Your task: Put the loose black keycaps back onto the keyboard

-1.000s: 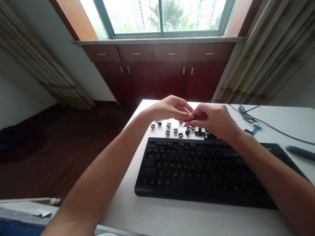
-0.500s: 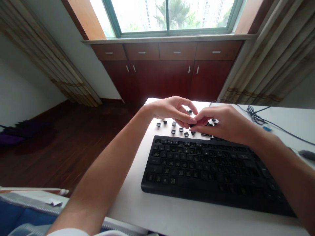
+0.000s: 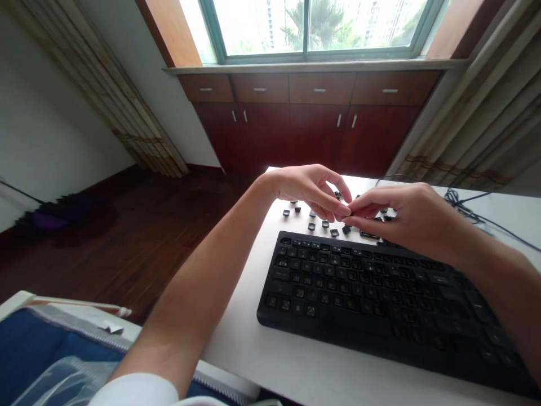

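left hand and right hand pinch a mostly hidden dark keycap at eleven o'clock from the keyboard; probably light, stiff and slick, it is best gripped by opposite edges.

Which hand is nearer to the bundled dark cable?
Right: the right hand is just left of the bundled cable; the left hand is farther left, beyond the right hand's fingertips.

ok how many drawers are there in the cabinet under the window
4, side by side in one row beneath the windowsill: far-left drawer, centre-left drawer, centre-right drawer and far-right drawer. None in that row looks hidden.
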Demonstrator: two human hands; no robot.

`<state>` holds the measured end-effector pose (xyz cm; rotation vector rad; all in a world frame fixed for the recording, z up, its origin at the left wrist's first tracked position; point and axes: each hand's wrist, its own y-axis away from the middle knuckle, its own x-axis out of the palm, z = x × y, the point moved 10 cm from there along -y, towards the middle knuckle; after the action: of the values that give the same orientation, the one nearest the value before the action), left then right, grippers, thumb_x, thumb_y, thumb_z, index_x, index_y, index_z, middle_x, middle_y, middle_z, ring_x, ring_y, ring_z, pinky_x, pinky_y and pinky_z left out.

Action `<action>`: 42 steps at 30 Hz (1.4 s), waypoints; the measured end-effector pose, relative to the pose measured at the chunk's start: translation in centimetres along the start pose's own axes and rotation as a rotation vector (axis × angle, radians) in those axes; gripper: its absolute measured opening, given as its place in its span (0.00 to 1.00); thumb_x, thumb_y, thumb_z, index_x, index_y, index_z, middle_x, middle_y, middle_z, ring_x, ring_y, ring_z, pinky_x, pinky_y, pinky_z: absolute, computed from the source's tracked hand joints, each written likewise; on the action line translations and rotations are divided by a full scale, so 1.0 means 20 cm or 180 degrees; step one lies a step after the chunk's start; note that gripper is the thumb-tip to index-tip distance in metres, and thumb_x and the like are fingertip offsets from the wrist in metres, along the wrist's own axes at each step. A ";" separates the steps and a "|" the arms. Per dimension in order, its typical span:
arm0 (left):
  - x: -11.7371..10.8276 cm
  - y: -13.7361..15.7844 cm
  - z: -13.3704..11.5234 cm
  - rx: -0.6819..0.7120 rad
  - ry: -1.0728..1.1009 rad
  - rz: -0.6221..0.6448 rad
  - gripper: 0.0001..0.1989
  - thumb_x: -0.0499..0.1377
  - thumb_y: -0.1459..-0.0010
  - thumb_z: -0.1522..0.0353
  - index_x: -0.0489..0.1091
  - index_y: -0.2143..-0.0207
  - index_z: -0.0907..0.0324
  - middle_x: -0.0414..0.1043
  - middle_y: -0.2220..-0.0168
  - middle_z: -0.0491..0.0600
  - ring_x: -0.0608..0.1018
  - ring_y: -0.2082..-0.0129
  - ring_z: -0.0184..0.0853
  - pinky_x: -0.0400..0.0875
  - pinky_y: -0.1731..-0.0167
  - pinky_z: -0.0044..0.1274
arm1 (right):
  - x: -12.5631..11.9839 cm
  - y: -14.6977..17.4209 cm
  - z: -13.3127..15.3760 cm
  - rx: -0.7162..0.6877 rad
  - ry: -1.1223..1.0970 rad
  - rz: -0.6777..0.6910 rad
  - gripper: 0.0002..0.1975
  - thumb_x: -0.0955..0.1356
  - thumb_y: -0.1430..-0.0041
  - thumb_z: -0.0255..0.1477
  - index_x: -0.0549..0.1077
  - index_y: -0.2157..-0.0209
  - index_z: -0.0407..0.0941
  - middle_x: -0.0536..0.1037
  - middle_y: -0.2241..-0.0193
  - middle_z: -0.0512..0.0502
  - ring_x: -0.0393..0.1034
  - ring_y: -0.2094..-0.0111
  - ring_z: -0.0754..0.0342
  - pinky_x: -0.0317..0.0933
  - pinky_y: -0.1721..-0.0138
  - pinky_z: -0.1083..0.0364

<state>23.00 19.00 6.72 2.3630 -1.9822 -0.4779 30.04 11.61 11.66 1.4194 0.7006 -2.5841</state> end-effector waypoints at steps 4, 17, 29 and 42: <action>-0.10 0.08 -0.04 -0.0237 -0.0805 -0.0393 0.23 0.67 0.47 0.56 0.75 0.52 0.58 0.80 0.58 0.53 0.82 0.57 0.37 0.76 0.58 0.27 | 0.09 0.01 0.00 0.0014 0.0043 0.0303 0.07 0.72 0.42 0.35 0.80 0.60 0.52 0.82 0.67 0.55 0.77 0.67 0.57 0.68 0.67 0.58; -0.04 0.23 -0.23 -0.0902 -0.3096 -0.0772 0.28 0.59 0.48 0.45 0.75 0.50 0.48 0.78 0.53 0.46 0.77 0.63 0.37 0.67 0.59 0.26 | 0.35 0.23 0.19 -0.0596 0.0107 0.0030 0.07 0.67 0.34 0.26 0.77 0.57 0.47 0.80 0.58 0.50 0.72 0.56 0.54 0.70 0.53 0.53; -0.07 0.24 -0.22 -0.1153 -0.3324 -0.0855 0.26 0.60 0.48 0.46 0.77 0.54 0.50 0.79 0.57 0.48 0.76 0.65 0.39 0.67 0.57 0.31 | 0.34 0.25 0.22 -0.0610 0.0126 -0.0094 0.07 0.68 0.36 0.24 0.77 0.57 0.47 0.80 0.58 0.49 0.72 0.56 0.53 0.70 0.53 0.52; -0.05 0.24 -0.22 -0.1080 -0.3211 -0.0898 0.25 0.61 0.47 0.47 0.79 0.54 0.51 0.80 0.60 0.52 0.76 0.66 0.41 0.65 0.58 0.32 | 0.40 0.31 0.32 -0.1034 0.0818 0.0064 0.13 0.67 0.38 0.20 0.74 0.52 0.40 0.77 0.53 0.41 0.70 0.53 0.47 0.69 0.48 0.45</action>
<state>19.37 18.19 12.10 2.3597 -1.5121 -2.1502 22.48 4.22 5.85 1.6458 1.0755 -2.1637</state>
